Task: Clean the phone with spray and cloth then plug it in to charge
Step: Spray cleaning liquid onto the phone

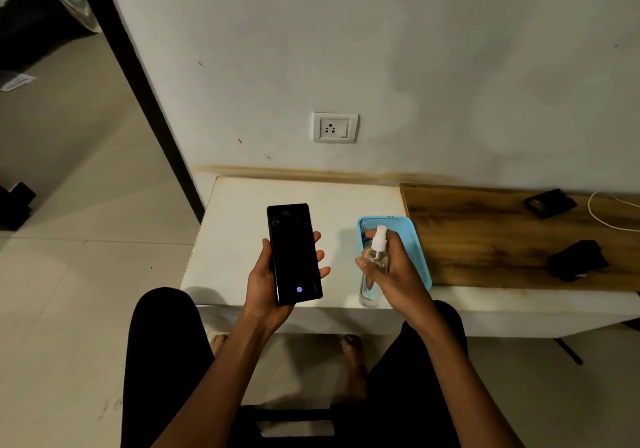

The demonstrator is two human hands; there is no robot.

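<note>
We are at the spraying step — nothing yet looks wiped. Our left hand (273, 284) cradles the phone (294, 255) screen-up above the white table (235, 225), thumb on one edge, fingers curled round the other. At its three o'clock our right hand (393, 274) is wrapped around the spray bottle (375, 264), forefinger over the nozzle. Still ahead — wiping with a cloth we cannot see, then charging: cable (609, 219) at two o'clock, wall socket (335, 127) at twelve.
</note>
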